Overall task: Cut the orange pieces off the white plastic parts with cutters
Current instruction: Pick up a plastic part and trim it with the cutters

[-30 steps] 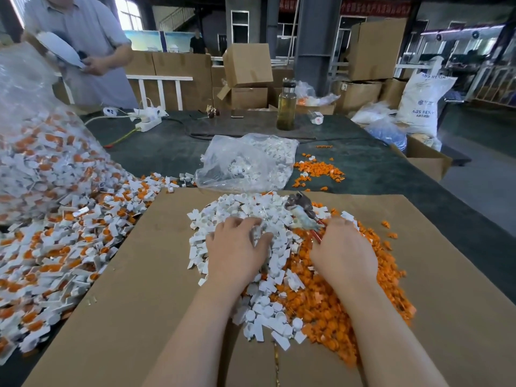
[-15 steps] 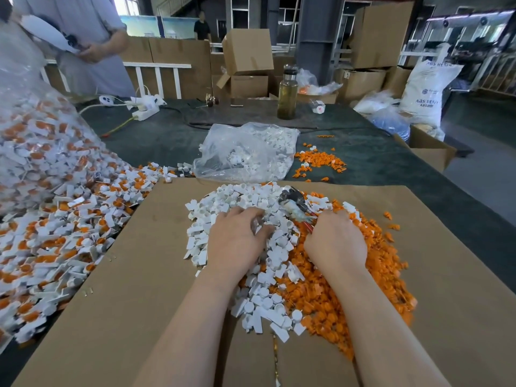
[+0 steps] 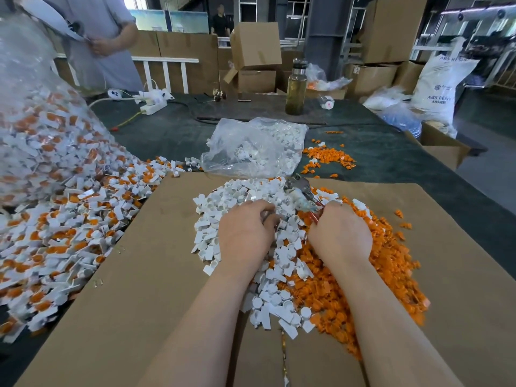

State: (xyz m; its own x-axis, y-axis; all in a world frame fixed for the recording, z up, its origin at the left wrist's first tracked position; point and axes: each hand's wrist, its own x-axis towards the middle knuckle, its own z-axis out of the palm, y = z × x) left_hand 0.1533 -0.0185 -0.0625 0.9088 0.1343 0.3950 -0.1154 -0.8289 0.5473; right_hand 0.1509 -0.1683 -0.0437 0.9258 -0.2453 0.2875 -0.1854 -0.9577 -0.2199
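Both my forearms reach forward, bare, roughly parallel, converging slightly toward the hands. My left hand [image 3: 245,233] is palm down, knuckles up, fingers curled inward toward the right; whether they pinch anything I cannot tell. My right hand [image 3: 342,236] is palm down, back of hand toward me, fingers curled under and wrapped round the cutters [image 3: 303,198], which project forward and left past the knuckles.

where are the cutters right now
In the head view, the cutters are in the right hand, right of centre, jaws pointing away over the white parts pile.
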